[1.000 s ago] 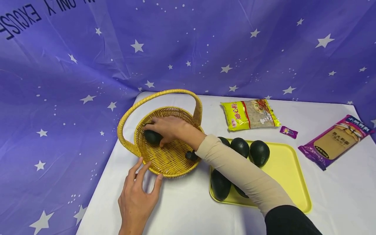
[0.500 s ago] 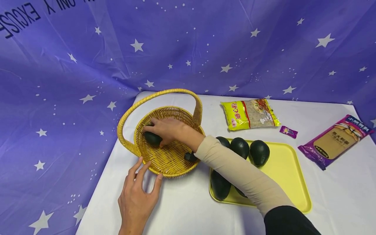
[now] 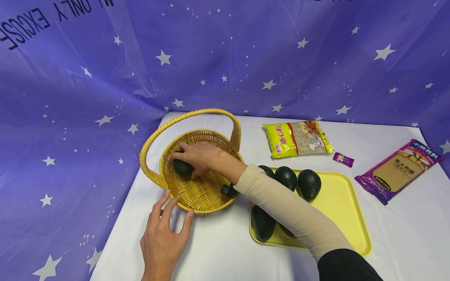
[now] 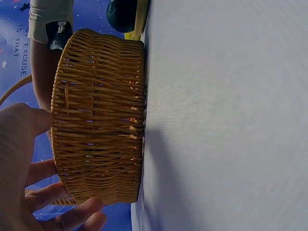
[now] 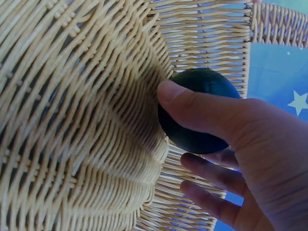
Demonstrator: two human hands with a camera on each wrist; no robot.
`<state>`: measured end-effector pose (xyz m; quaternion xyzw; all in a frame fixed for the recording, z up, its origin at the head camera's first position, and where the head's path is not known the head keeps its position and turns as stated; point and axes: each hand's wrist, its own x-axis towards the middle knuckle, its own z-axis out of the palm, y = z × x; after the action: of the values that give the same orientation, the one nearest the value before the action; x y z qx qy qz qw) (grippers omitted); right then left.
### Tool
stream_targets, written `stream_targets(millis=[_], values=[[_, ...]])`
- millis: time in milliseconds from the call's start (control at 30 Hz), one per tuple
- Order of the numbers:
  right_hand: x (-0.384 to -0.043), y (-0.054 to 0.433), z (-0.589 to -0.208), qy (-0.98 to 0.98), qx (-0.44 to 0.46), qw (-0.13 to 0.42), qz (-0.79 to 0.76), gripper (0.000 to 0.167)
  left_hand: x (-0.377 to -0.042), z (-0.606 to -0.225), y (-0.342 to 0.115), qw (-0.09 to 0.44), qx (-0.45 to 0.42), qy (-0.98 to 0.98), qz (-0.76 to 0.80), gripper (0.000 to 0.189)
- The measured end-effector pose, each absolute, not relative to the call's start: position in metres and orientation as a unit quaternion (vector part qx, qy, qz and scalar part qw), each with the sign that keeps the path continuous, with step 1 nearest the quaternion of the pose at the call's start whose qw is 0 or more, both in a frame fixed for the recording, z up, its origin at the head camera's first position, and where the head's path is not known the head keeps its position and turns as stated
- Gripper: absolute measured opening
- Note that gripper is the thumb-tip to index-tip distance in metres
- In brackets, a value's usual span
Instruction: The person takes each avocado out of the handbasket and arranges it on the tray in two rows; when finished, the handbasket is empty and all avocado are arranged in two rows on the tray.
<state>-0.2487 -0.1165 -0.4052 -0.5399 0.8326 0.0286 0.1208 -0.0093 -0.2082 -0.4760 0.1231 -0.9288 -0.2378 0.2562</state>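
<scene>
My right hand point(image 3: 200, 158) reaches into a yellow wicker basket point(image 3: 202, 197) and grips a dark green avocado point(image 3: 183, 169) by its left inner wall. In the right wrist view, the thumb lies across the avocado point(image 5: 207, 82), and two fingertips show below it. At the near left rim, my left hand point(image 3: 165, 230) has its fingers spread, with fingertips right at the wicker. The left wrist view shows its thumb point(image 4: 38, 118) against the rim of the basket point(image 4: 98, 115). Several more avocados point(image 3: 309, 185) lie on a yellow tray point(image 3: 346, 210), partly hidden by the right forearm.
The basket's tall handle point(image 3: 197, 112) arches over its far left side. Behind the tray lies a yellow food packet point(image 3: 299, 139), with a small purple sachet point(image 3: 343, 159) beside it. A purple packet point(image 3: 399, 169) lies at the far right. A starry blue cloth point(image 3: 225, 58) hangs behind the table.
</scene>
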Motion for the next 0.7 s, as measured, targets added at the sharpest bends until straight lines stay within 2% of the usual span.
stream_targets(millis=[433, 700], values=[[-0.239, -0.103, -0.387, 0.835, -0.538, 0.113, 0.024, 0.087, -0.007, -0.477, -0.205, 0.249, 0.134, -0.929, -0.24, 0.053], [-0.235, -0.089, -0.377, 0.832, -0.549, 0.083, 0.02, 0.086, -0.009, -0.477, -0.207, 0.265, 0.122, -0.926, -0.238, 0.053]])
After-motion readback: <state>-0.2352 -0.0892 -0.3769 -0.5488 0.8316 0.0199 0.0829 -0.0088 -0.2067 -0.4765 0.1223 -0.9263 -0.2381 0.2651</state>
